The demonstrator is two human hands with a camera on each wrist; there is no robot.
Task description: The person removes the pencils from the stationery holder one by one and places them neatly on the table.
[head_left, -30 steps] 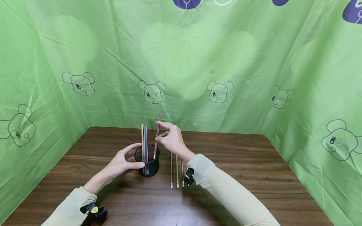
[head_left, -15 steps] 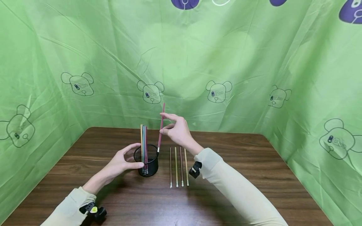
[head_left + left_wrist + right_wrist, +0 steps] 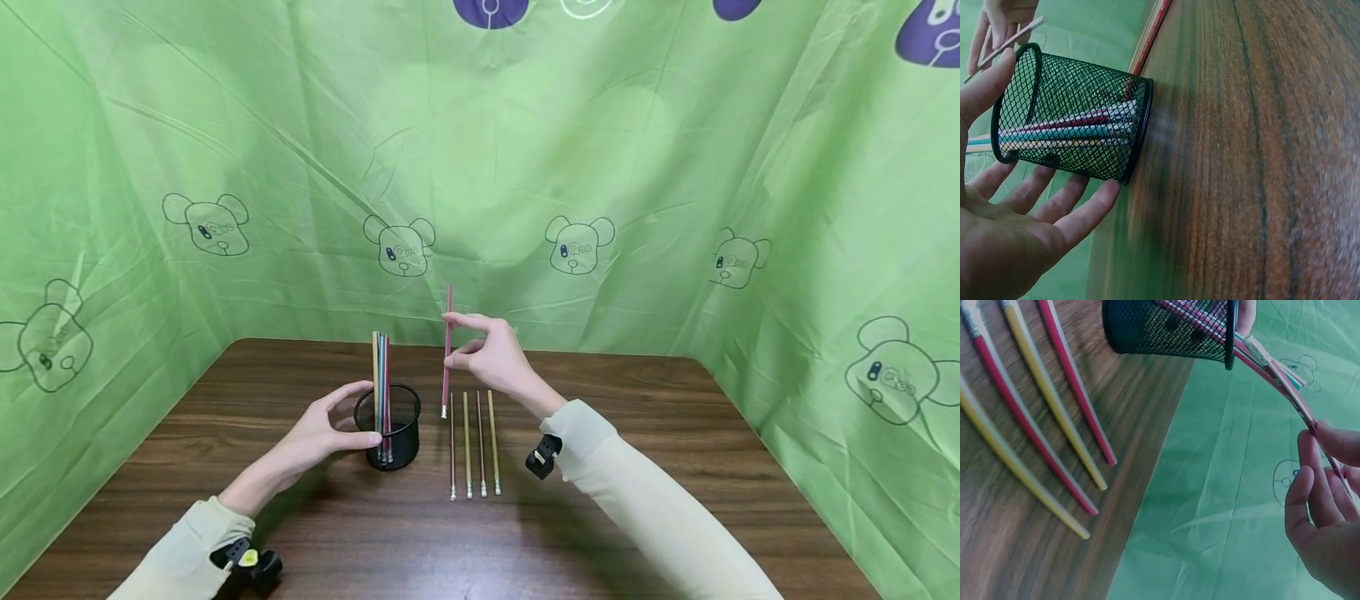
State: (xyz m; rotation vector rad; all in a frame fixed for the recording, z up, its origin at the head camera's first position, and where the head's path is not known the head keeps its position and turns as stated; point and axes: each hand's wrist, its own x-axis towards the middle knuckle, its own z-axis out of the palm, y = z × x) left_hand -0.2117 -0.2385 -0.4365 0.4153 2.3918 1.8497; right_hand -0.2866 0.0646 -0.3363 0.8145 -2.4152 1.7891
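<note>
A black mesh pencil cup point(image 3: 402, 446) stands upright on the table, with several coloured pencils point(image 3: 382, 367) leaning inside. My left hand point(image 3: 318, 433) holds the cup from its left side, thumb near the rim and fingers round the far wall, as the left wrist view shows. To the right of the cup, my right hand point(image 3: 495, 354) pinches a pink pencil point(image 3: 447, 385) between thumb and fingers. That pencil hangs nearly upright above the table, its white eraser end point(image 3: 444, 412) down.
Several pencils, red ones point(image 3: 1029, 428) and yellow ones point(image 3: 1054, 406) alternating, lie side by side on the brown wooden table point(image 3: 615, 467), right of the cup. A green cloth point(image 3: 495, 167) with bear outlines hangs behind and at both sides.
My right hand has lifted the pink pencil out of the cup, carried it right, then lowered it slightly beside the cup. The left hand stays on the cup.
</note>
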